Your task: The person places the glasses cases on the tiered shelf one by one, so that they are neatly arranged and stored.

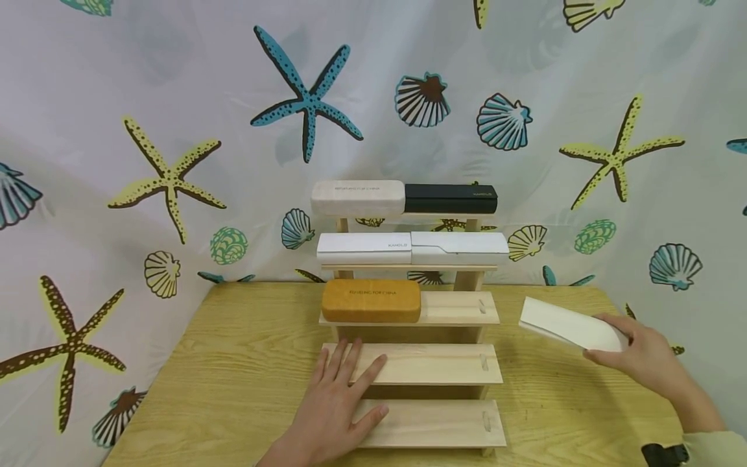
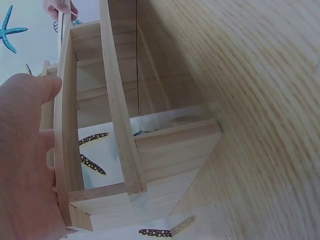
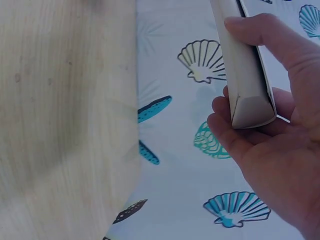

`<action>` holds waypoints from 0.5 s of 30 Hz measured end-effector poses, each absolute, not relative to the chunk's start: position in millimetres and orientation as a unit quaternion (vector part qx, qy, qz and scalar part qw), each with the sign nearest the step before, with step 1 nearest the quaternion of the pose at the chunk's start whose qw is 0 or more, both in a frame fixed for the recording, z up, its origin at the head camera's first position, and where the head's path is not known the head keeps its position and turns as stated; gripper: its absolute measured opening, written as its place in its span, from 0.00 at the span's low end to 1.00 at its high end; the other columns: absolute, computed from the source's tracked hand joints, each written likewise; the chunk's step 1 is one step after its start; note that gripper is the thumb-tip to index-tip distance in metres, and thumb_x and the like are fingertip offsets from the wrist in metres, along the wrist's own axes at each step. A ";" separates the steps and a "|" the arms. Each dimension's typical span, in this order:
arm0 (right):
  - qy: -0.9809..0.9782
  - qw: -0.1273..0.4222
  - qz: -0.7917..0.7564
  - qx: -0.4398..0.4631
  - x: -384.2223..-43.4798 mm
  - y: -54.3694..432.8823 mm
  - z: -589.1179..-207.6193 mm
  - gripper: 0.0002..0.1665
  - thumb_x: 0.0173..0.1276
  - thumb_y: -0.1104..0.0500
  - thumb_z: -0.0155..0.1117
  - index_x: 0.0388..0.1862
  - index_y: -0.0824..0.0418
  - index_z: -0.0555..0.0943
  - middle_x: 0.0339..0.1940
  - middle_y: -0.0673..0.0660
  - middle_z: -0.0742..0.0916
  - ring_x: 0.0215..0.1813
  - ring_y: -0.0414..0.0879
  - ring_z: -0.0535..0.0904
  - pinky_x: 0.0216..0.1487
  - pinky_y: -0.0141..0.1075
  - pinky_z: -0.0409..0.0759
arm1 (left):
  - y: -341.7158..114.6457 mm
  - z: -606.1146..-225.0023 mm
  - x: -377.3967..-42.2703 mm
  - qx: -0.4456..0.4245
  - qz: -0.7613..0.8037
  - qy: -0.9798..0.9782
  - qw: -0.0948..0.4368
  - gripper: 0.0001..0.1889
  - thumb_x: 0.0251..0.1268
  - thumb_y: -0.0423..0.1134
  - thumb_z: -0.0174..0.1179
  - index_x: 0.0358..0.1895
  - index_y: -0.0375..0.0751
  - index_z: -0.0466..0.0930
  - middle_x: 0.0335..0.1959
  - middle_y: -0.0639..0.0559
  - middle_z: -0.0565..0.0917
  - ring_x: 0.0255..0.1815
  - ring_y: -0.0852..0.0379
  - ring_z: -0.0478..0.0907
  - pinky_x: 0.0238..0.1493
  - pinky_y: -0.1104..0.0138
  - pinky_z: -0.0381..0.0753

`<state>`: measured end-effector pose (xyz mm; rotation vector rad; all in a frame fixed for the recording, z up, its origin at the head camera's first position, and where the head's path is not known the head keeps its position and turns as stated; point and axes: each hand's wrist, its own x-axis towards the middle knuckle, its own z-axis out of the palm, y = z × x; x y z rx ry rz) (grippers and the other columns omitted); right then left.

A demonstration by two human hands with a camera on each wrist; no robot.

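Note:
My right hand (image 1: 648, 357) grips one end of a white glasses case (image 1: 554, 318), holding it in the air to the right of a tiered wooden rack (image 1: 438, 425). The thumb lies on one side of the case and the fingers on the other in the right wrist view. Spread across the left part of the rack's two lowest tiers, my left hand (image 1: 335, 402) rests with its fingers extended. On the third tier from the bottom sits a mustard-yellow case (image 1: 371, 301). Two white cases, left (image 1: 363, 248) and right (image 1: 463, 248), lie end to end one tier higher.
The top tier bears a cream case (image 1: 357, 198) beside a black case (image 1: 450, 198). Under the rack is a wood-grain table (image 1: 233, 363). A white cloth (image 1: 373, 39) printed with starfish and shells hangs behind and at both sides.

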<state>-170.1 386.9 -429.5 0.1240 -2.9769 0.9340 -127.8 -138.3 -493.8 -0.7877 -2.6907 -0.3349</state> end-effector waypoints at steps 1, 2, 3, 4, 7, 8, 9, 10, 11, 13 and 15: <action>-0.953 0.011 0.299 0.042 -169.7 385.4 -426.6 0.49 0.66 0.45 0.79 0.76 0.70 0.71 0.71 0.80 0.76 0.58 0.72 0.80 0.40 0.45 0.82 | -138.4 -494.2 -127.7 -0.275 -0.117 -0.941 0.159 0.37 0.75 0.64 0.57 0.83 0.58 0.64 0.84 0.33 0.61 0.85 0.32 0.56 0.79 0.33 0.55; -0.953 0.011 0.300 0.043 -169.6 384.2 -424.0 0.49 0.66 0.45 0.79 0.77 0.70 0.71 0.71 0.80 0.75 0.58 0.71 0.80 0.40 0.45 0.82 | -138.5 -494.5 -127.7 -0.275 -0.116 -0.941 0.160 0.37 0.75 0.64 0.57 0.83 0.58 0.64 0.84 0.33 0.61 0.85 0.32 0.56 0.79 0.33 0.56; -0.952 0.009 0.303 0.044 -169.4 382.9 -421.4 0.50 0.67 0.45 0.78 0.77 0.70 0.70 0.72 0.80 0.75 0.58 0.71 0.80 0.40 0.44 0.81 | -138.5 -494.7 -127.7 -0.275 -0.116 -0.941 0.160 0.37 0.75 0.64 0.57 0.83 0.58 0.64 0.84 0.33 0.60 0.85 0.32 0.56 0.79 0.33 0.56; -0.951 0.008 0.304 0.045 -169.1 381.5 -418.7 0.50 0.67 0.45 0.78 0.78 0.69 0.70 0.72 0.80 0.75 0.58 0.70 0.80 0.40 0.44 0.81 | -138.6 -494.8 -127.7 -0.275 -0.116 -0.941 0.160 0.37 0.75 0.64 0.57 0.83 0.58 0.64 0.84 0.33 0.60 0.85 0.32 0.56 0.79 0.33 0.56; -0.950 0.009 0.309 0.050 -168.9 377.2 -411.6 0.49 0.67 0.45 0.78 0.78 0.68 0.70 0.72 0.79 0.75 0.57 0.67 0.80 0.39 0.41 0.81 | -138.6 -494.8 -127.5 -0.274 -0.115 -0.941 0.160 0.37 0.75 0.64 0.57 0.83 0.58 0.63 0.84 0.34 0.60 0.85 0.32 0.55 0.79 0.33 0.56; -0.950 0.010 0.309 0.051 -168.9 375.7 -409.8 0.49 0.67 0.45 0.78 0.78 0.67 0.70 0.72 0.78 0.75 0.57 0.65 0.80 0.39 0.40 0.81 | -138.6 -494.7 -127.4 -0.274 -0.115 -0.941 0.159 0.37 0.75 0.64 0.57 0.83 0.58 0.63 0.84 0.34 0.60 0.85 0.32 0.55 0.79 0.33 0.56; -0.949 0.013 0.309 0.055 -168.8 374.0 -407.8 0.49 0.67 0.46 0.78 0.78 0.67 0.70 0.72 0.77 0.76 0.57 0.64 0.80 0.38 0.39 0.81 | -138.6 -494.6 -127.3 -0.274 -0.115 -0.941 0.159 0.37 0.75 0.64 0.57 0.83 0.58 0.63 0.84 0.34 0.60 0.85 0.32 0.55 0.79 0.33 0.56; -0.949 0.016 0.309 0.058 -168.8 372.5 -406.0 0.48 0.67 0.46 0.79 0.78 0.66 0.71 0.71 0.76 0.77 0.57 0.63 0.80 0.38 0.38 0.81 | -138.6 -494.5 -127.1 -0.274 -0.115 -0.941 0.159 0.37 0.75 0.63 0.58 0.83 0.58 0.63 0.84 0.34 0.60 0.85 0.32 0.55 0.79 0.33 0.56; -0.949 0.019 0.309 0.060 -169.0 370.9 -404.4 0.48 0.67 0.46 0.79 0.78 0.66 0.71 0.71 0.75 0.77 0.56 0.62 0.79 0.38 0.37 0.80 | -138.6 -494.5 -127.0 -0.274 -0.115 -0.942 0.158 0.37 0.75 0.63 0.58 0.83 0.58 0.63 0.84 0.34 0.60 0.85 0.32 0.55 0.79 0.33 0.56; -0.949 0.020 0.309 0.064 -169.1 367.7 -401.6 0.48 0.66 0.46 0.79 0.78 0.64 0.71 0.71 0.73 0.78 0.56 0.60 0.79 0.38 0.36 0.80 | -138.6 -494.4 -126.9 -0.274 -0.117 -0.942 0.156 0.37 0.75 0.63 0.58 0.83 0.58 0.63 0.84 0.34 0.60 0.85 0.32 0.55 0.80 0.33 0.55; -0.950 0.021 0.305 0.069 -168.7 364.4 -398.9 0.48 0.66 0.45 0.79 0.78 0.64 0.71 0.71 0.72 0.77 0.56 0.59 0.78 0.38 0.35 0.79 | -138.7 -494.6 -126.8 -0.274 -0.121 -0.942 0.153 0.37 0.75 0.63 0.58 0.83 0.58 0.63 0.84 0.34 0.59 0.86 0.32 0.55 0.80 0.33 0.55</action>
